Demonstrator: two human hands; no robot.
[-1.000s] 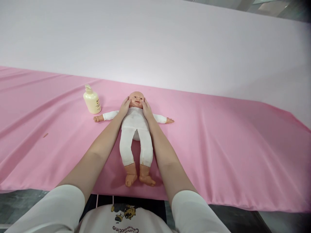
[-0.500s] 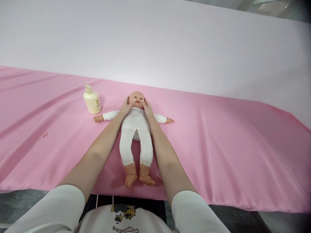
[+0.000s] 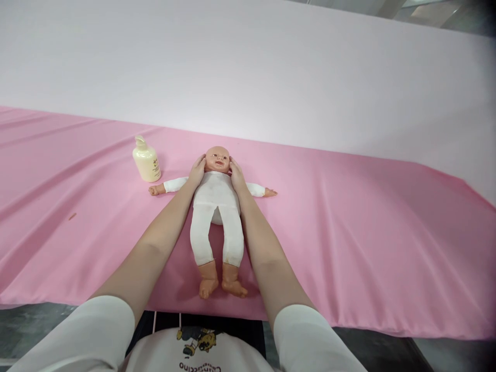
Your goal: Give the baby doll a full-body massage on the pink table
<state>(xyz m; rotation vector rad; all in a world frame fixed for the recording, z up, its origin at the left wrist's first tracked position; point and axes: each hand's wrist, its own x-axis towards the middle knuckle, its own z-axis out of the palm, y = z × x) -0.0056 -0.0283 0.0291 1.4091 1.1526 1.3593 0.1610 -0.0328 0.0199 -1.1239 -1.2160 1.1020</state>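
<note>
Cupping the head (image 3: 218,158) of a doll (image 3: 216,190) from both sides, with the left hand (image 3: 197,170) against one cheek and the right hand (image 3: 236,171) against the other, and with the fingers of each lying together and only slightly bent. Showing the doll face up on a pink cloth (image 3: 368,232), with arms outspread, and a pump bottle (image 3: 146,163) standing just beyond one forearm.

Below the doll (image 3: 215,191), the white shirt (image 3: 232,347) bears upside-down lettering (image 3: 199,366) that seems to read "Cappuccino". Left of the doll's head, the pump bottle (image 3: 144,164) carries print too small to read.
</note>
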